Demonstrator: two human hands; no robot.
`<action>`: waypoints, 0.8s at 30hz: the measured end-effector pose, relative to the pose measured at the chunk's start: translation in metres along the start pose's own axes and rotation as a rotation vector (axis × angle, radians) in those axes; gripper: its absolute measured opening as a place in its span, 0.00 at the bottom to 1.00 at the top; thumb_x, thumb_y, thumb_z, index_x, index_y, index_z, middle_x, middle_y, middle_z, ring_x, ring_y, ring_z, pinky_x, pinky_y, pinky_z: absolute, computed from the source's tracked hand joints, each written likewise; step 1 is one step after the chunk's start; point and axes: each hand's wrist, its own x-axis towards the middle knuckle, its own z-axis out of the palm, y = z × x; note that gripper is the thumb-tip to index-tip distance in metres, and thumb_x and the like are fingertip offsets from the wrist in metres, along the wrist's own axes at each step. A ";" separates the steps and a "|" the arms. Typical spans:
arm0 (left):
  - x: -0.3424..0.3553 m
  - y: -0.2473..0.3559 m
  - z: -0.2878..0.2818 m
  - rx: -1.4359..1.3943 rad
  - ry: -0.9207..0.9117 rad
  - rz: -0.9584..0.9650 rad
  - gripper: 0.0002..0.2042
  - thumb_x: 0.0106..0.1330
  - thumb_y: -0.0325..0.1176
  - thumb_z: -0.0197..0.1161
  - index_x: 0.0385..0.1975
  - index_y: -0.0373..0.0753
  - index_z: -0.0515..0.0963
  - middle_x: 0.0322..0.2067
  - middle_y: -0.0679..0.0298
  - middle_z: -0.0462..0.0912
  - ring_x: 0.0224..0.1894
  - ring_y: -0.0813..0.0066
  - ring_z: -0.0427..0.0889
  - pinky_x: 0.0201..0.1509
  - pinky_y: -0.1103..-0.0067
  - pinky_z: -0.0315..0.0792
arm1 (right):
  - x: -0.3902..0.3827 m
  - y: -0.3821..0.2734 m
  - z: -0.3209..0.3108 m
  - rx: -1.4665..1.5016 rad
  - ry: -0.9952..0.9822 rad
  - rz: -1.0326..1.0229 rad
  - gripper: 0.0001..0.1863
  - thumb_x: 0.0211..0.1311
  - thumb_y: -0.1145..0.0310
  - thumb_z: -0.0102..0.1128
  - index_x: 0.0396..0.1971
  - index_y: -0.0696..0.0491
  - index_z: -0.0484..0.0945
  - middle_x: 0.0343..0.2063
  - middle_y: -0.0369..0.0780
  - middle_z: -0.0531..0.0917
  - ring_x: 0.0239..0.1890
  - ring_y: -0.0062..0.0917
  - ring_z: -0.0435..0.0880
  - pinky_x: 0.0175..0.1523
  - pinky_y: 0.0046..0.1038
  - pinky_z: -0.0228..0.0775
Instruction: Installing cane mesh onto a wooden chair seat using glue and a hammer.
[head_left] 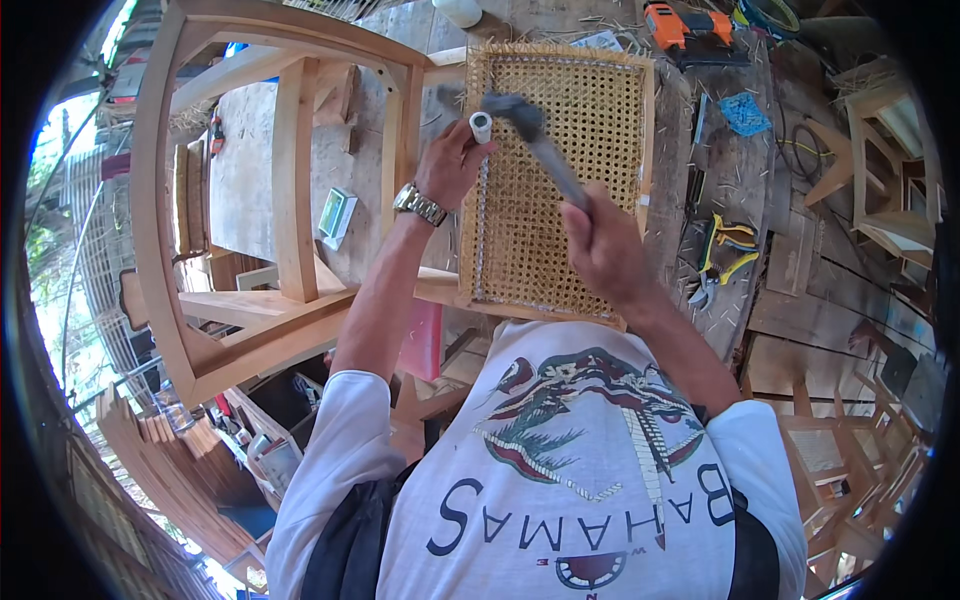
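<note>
A woven cane panel is set in a wooden chair frame lying on the workbench, with frayed strands along its edges. My left hand is closed around a short white tube, stood at the panel's upper left edge with its hollow end facing up. A hammer is gripped by its handle in my right hand. Its head is blurred and hangs over the cane, just right of the tube. Whether the tube's lower end touches the cane is hidden.
Right of the panel lie yellow-handled pliers, a blue patterned packet and an orange-and-black tool. A small green-and-white box sits inside the frame's opening. Other wooden frames stand at the right, and cane scraps litter the workbench.
</note>
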 end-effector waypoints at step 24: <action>-0.015 -0.006 0.007 0.010 0.097 -0.017 0.11 0.65 0.34 0.66 0.44 0.41 0.77 0.36 0.56 0.81 0.36 0.51 0.82 0.37 0.66 0.74 | 0.001 -0.038 -0.022 0.242 0.041 -0.141 0.16 0.74 0.56 0.51 0.33 0.54 0.69 0.14 0.42 0.72 0.15 0.35 0.74 0.22 0.34 0.64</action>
